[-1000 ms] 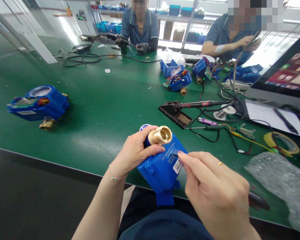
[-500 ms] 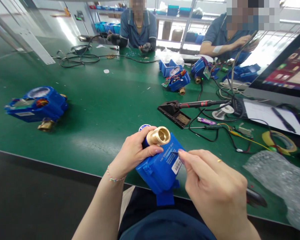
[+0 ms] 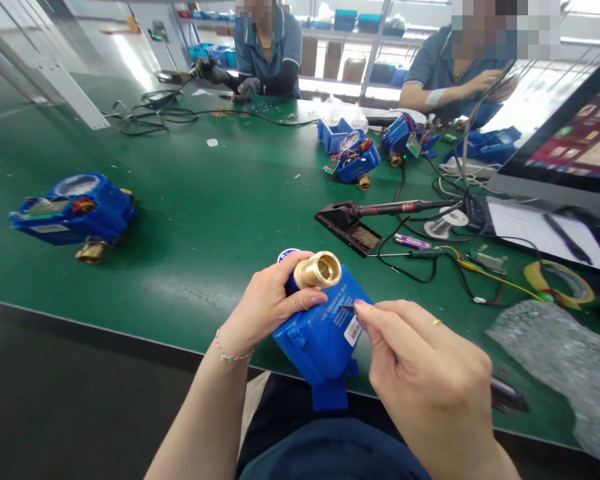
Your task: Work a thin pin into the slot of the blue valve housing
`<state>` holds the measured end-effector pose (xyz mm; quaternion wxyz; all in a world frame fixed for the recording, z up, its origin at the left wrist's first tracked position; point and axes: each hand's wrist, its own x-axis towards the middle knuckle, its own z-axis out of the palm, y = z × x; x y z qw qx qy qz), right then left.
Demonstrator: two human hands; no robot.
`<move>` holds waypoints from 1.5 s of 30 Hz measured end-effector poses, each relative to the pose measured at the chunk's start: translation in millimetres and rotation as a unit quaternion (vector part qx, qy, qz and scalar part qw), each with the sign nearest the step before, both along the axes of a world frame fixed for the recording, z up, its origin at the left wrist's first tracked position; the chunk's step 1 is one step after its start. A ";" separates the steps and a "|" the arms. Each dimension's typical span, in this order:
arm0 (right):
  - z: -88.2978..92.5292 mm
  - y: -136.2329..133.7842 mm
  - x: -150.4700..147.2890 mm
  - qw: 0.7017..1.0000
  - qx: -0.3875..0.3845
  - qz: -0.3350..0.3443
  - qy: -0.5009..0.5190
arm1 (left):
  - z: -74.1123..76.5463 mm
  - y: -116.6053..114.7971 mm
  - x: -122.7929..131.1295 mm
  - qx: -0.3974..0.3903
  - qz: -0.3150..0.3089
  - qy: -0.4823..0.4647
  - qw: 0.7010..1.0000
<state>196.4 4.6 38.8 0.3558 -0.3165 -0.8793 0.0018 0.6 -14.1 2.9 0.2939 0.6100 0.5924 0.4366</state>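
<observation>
Green table [image 3: 205, 207]: spans the scene, with two co-workers at its far side.
Monitor [image 3: 575, 133]: far right, screen lit.
Plastic wrap [image 3: 550, 363]: near right, crumpled.
Held meter [image 3: 313, 340]: near middle, at the table's near edge, tilted, printed face and barcode label turned up.
Open meter [image 3: 60, 228]: left; its blue housing holds a green circuit board and a reddish-yellow bundle beside a round window.
Far meter [image 3: 363, 167]: far, right of middle; coloured wires and a board show in its open housing.
Blue tray [image 3: 333, 138]: just behind the far meter; contents too small to tell.
Right hand [image 3: 430, 363]: thumb and forefinger pinch a dark sliver [image 3: 349, 307] at the printed face.
Left hand [image 3: 275, 290]: thumb and fingers curl around the base of the brass pipe end [image 3: 320, 270].
Iron stand [image 3: 347, 222]: right of middle; soldering iron [image 3: 395, 209] in the holder, brown grainy matter in its tray.
Reel [image 3: 446, 225]: right, silvery wire on it.
</observation>
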 end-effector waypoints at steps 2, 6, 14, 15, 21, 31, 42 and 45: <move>-0.1 0.3 -0.1 1.000 0.012 0.010 -0.002 | 0.5 -0.1 0.4 -0.006 0.002 0.000 1.000; -0.8 1.3 -1.0 1.000 0.008 0.000 -0.003 | 0.8 -1.2 0.2 -0.003 0.007 -0.001 1.000; 0.8 -0.8 -0.4 1.000 0.009 0.005 -0.001 | 0.4 0.1 0.3 0.000 0.001 -0.003 1.000; 0.7 -0.7 -0.4 1.000 0.007 -0.003 -0.004 | 0.4 0.5 0.5 -0.002 -0.001 -0.002 1.000; 0.2 1.2 -0.3 1.000 0.014 0.010 0.004 | 0.4 -0.1 -0.1 -0.003 0.000 -0.006 1.000; -2.6 -0.1 0.0 1.000 0.000 -0.005 0.001 | -1.2 -0.6 -0.3 -0.003 0.005 -0.006 1.000; -3.2 2.3 -1.9 1.000 0.004 -0.002 0.008 | -1.6 -0.4 -0.9 -0.002 0.002 -0.002 1.000; -3.7 1.6 -2.1 1.000 0.002 0.016 0.018 | -2.9 -0.6 -0.8 0.001 0.001 -0.004 1.000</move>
